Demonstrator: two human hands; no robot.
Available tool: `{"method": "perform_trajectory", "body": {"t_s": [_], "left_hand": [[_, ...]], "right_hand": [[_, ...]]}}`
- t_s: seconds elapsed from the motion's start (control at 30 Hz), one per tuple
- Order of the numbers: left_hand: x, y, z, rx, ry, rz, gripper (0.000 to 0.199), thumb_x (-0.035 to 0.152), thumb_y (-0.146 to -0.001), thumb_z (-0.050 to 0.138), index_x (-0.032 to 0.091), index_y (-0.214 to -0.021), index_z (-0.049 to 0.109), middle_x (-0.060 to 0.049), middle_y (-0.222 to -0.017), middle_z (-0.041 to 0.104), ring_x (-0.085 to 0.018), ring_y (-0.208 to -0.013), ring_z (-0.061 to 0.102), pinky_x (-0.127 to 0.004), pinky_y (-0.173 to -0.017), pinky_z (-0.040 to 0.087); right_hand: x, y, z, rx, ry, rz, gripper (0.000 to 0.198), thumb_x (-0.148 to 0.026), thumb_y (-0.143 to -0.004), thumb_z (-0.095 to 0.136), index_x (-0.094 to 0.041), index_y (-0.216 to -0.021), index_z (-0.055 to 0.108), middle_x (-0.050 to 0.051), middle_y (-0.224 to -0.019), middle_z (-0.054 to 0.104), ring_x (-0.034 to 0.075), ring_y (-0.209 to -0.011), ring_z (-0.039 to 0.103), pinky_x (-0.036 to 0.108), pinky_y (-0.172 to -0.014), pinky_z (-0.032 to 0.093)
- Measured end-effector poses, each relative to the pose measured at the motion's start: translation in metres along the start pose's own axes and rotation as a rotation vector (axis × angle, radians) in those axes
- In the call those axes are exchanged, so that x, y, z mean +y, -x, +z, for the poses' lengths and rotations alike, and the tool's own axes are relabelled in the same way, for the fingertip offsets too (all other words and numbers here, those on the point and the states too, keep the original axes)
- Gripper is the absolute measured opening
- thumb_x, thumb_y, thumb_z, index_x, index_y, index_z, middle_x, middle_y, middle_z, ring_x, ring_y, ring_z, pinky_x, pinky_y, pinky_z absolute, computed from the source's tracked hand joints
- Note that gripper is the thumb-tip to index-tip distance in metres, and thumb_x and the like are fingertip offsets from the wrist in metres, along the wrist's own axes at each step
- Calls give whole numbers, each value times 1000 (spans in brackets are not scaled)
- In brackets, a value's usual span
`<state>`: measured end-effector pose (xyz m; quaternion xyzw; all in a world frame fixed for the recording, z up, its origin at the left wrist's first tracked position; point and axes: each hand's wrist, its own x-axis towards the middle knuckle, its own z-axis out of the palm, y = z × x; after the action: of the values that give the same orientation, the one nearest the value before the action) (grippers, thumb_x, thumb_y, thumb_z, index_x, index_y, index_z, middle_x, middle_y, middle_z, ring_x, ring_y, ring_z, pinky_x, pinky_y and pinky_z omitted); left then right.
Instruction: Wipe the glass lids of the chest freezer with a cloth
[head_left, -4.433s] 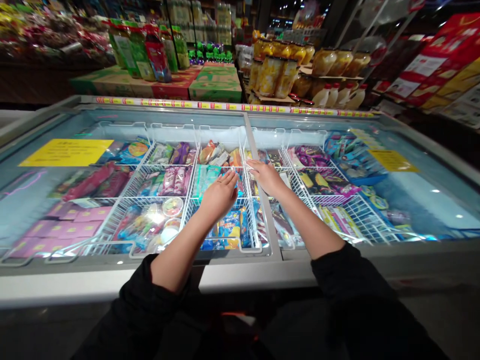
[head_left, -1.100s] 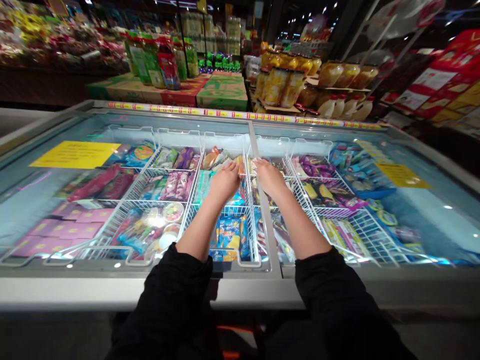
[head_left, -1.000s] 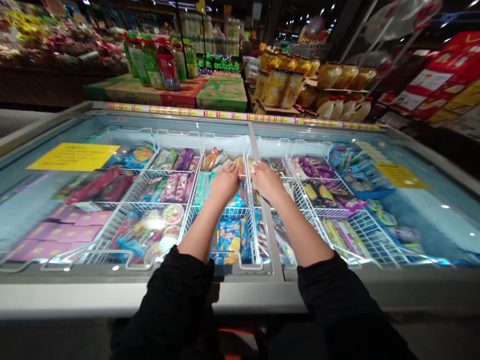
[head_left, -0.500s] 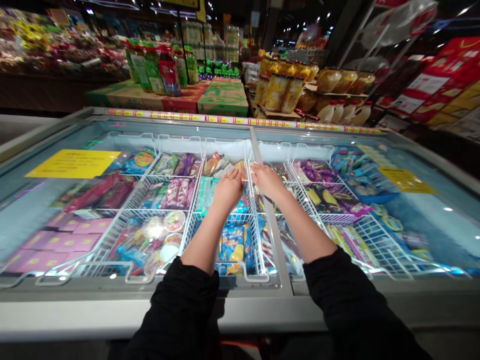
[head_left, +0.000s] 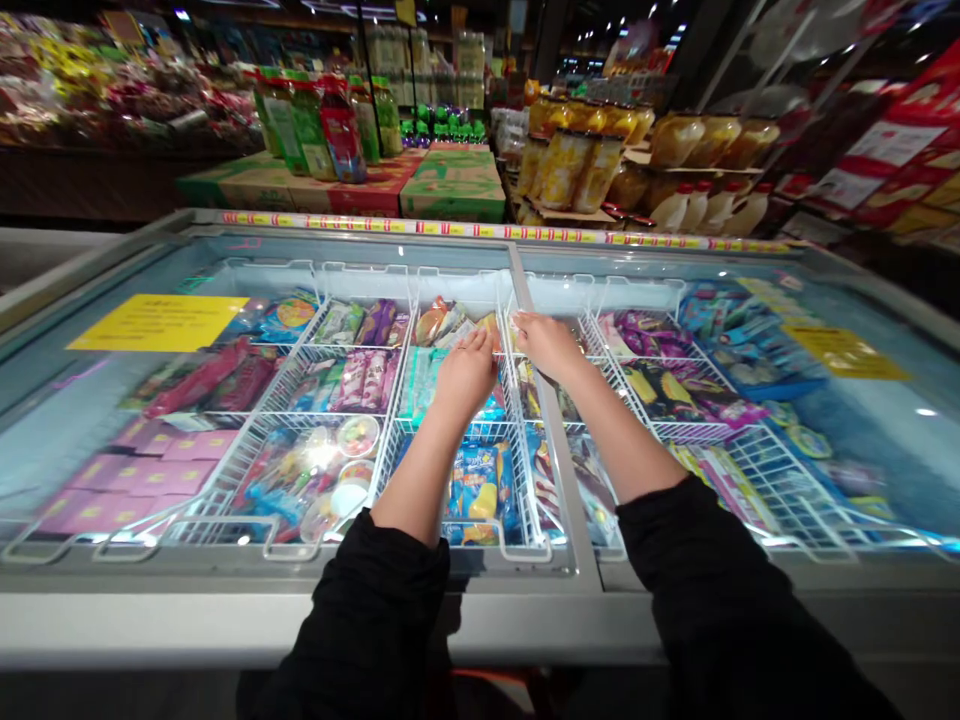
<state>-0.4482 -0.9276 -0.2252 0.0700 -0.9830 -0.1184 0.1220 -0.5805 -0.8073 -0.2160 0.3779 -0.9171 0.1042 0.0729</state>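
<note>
My left hand [head_left: 468, 368] lies palm down on or just over the glass lid of a chest freezer [head_left: 315, 625], fingers stretched forward, holding nothing visible. Beside it, my right hand [head_left: 553, 347] reaches to the grey metal lid frame [head_left: 551, 410], its fingertips pointing left at that strip; its thumb is mostly hidden. Through the glass I see white wire baskets [head_left: 517, 500]. Turquoise packets [head_left: 421, 378] lie beneath my left hand, and blue and yellow ice cream packets [head_left: 478, 485] sit nearer to me.
Yellow signs [head_left: 157, 322] lie at the freezer's left and right. A strip of price labels [head_left: 450, 229] runs along the back edge. Behind stand drink bottles [head_left: 341, 130] on cartons [head_left: 454, 185] and jars [head_left: 566, 170] on a stacked display.
The view has shifted slightly, so the freezer and shelves sit a little further right and higher. Both hands stay at nearly the same places over the freezer.
</note>
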Motion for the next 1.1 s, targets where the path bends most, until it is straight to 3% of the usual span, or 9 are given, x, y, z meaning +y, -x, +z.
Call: {"method": "perform_trajectory", "body": {"t_s": [0.13,0.33,0.43,0.53,0.63,0.83,1.1], "left_hand": [[2,0,4,27,-2,-7,53,10,-105,42,5,-157,51,-17,-163,50,-27,-153,48,-43,-130,37],[-2,1,5,21,-11,26,53,12,-107,41,1,-158,47,-18,-164,48,-26,-156,44,-41,-131,34],[-1,1,6,28,-26,19,53,11,-106,41,4,-158,49,-18,-163,50,-25,-155,45,-41,-131,35],[0,0,8,41,-37,6,51,12,-107,40,5,-156,52,-18,-162,52,-26,-154,48,-43,-130,37],[1,1,9,55,-38,9,51,12,-107,40,6,-156,52,-17,-162,52,-26,-153,48,-45,-130,37],[-3,1,10,53,-21,27,51,11,-107,41,4,-156,51,-19,-162,51,-26,-154,47,-44,-130,37],[0,0,9,48,13,21,53,9,-105,41,2,-156,50,-19,-162,50,-28,-154,47,-45,-129,37]], "right_hand": [[-3,2,2,-13,-107,-148,49,-10,-100,49,-17,-143,69,11,-155,62,24,-147,56,39,-127,40],[8,-30,-1,-62,-94,-65,51,-8,-100,48,-17,-147,66,11,-158,58,29,-145,58,43,-124,44],[9,-17,-1,-52,-58,-63,51,-9,-99,50,-17,-147,66,12,-157,60,30,-144,59,45,-124,44],[6,0,5,-26,-108,-150,51,-9,-99,50,-16,-147,67,12,-155,61,28,-148,54,44,-128,38],[8,-6,11,-22,-187,-204,51,-9,-100,48,-18,-146,67,10,-157,60,25,-150,52,44,-130,36],[29,-38,16,12,-225,-77,49,-11,-102,47,-17,-147,66,10,-157,59,24,-149,53,44,-129,38],[17,2,19,71,-107,-63,46,-11,-102,48,-13,-145,66,15,-156,60,26,-149,53,44,-128,40]]}}
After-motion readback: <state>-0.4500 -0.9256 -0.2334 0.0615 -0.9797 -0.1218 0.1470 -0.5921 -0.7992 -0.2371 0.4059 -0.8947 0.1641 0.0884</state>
